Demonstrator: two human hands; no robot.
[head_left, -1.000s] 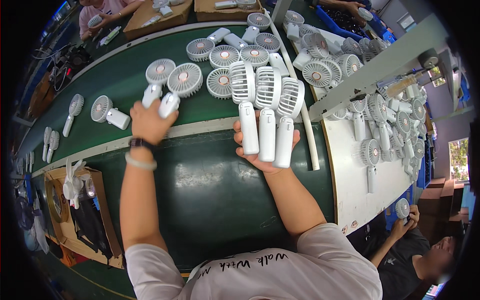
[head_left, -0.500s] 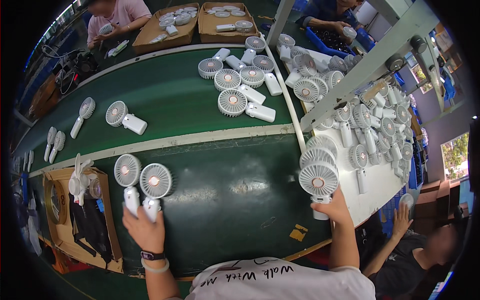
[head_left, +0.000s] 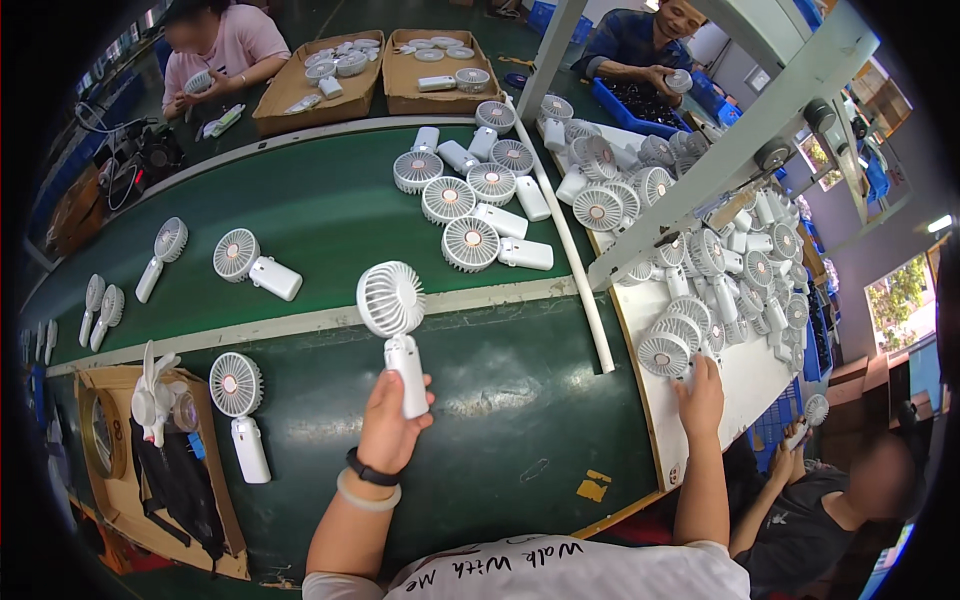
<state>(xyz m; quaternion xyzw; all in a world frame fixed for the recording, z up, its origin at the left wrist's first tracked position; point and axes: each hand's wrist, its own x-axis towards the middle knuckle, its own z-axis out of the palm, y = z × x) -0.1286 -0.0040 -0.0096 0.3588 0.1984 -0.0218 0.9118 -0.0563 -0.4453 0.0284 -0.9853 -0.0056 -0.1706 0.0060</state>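
Green tabletop (head_left: 480, 400), inward of its near edge: your left grip (head_left: 388, 430) wraps the handle of a white fan (head_left: 392, 305), probably light, stiff, slick and fragile-caged, so best held there; your right grip's (head_left: 703, 398) closure at fans (head_left: 664, 354) by the white tabletop's (head_left: 660, 425) left edge is unclear.

White fans (head_left: 404, 372), hubs (head_left: 230, 384) possibly copper

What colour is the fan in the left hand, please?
The round-headed, handheld plastic fan is white, seen best in the head view.
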